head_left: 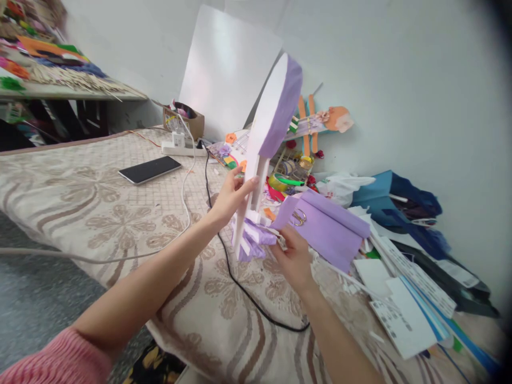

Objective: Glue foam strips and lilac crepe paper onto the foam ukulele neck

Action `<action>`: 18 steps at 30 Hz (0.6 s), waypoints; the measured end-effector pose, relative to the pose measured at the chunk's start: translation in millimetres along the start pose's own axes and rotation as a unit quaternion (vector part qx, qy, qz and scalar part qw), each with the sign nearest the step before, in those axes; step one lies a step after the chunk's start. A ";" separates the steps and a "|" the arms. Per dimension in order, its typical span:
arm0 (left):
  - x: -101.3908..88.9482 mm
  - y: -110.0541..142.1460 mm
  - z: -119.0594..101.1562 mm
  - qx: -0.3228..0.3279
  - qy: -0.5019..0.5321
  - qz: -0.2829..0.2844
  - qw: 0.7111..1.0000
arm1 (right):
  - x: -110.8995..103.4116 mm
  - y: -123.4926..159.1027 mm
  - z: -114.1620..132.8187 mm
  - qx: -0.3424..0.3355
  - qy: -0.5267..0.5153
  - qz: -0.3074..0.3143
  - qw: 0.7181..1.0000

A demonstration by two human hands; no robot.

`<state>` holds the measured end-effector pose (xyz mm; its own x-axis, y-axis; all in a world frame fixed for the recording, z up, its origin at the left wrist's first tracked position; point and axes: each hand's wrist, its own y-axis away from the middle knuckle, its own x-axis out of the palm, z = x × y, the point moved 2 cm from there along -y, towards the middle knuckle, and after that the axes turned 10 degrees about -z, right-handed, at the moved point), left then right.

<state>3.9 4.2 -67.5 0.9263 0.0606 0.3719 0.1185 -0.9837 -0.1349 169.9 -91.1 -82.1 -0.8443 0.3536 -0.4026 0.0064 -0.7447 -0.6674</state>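
Note:
My left hand (233,196) grips the stem of a tall white foam paddle shape (262,133), held upright over the table. Purple crepe paper (283,106) covers its upper right side, and a purple ruffle (252,241) hangs round its base. My right hand (294,257) is closed at that base, pinching the ruffle's edge. Just behind it lies a folded sheet of purple crepe paper (326,226) with scissors (298,217) resting on it.
A patterned cloth (100,213) covers the table. On it lie a black phone (150,169), a white power strip (178,149) with cables, a cardboard box (188,120), tape rolls (286,181), paper flower crafts and stacked papers (404,314) at the right. A white board (224,69) leans on the wall.

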 end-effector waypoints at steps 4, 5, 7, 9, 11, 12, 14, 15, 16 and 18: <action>-0.6 0.5 0.1 -0.009 0.008 0.004 1.000 | -5.0 0.3 8.2 -0.097 0.038 -0.044 0.994; -0.8 0.8 0.3 -0.010 0.009 0.007 1.000 | -5.8 0.8 9.3 -0.111 0.048 -0.044 0.992; -1.3 1.5 0.5 -0.012 0.013 0.013 1.000 | -6.5 2.3 10.2 -0.130 0.068 -0.040 0.988; -2.0 2.1 0.9 -0.021 0.019 0.018 0.999 | -6.8 3.8 10.3 -0.143 0.083 -0.043 0.985; -2.6 1.9 1.3 -0.029 0.022 0.018 0.999 | -6.9 4.5 9.6 -0.149 0.092 -0.048 0.983; -2.7 1.4 1.7 -0.033 0.025 0.018 0.999 | -6.9 4.5 9.1 -0.152 0.096 -0.050 0.983; -2.1 0.0 2.5 -0.043 0.037 0.024 0.998 | -6.8 3.7 8.6 -0.163 0.099 -0.040 0.981; -1.5 -0.6 2.8 -0.047 0.047 0.031 0.997 | -6.8 3.2 8.7 -0.174 0.100 -0.029 0.979; -1.1 -0.9 3.0 -0.052 0.055 0.039 0.996 | -7.0 2.8 9.0 -0.187 0.099 -0.017 0.977; -1.6 -0.1 2.8 -0.053 0.059 0.050 0.996 | -8.1 2.5 9.9 -0.213 0.098 0.008 0.972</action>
<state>3.4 4.7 -70.7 0.8822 -0.0520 0.4680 -0.0159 -0.9966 -0.0807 171.5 -101.4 -74.4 -0.7246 0.4764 -0.4980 0.2750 -0.4628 -0.8428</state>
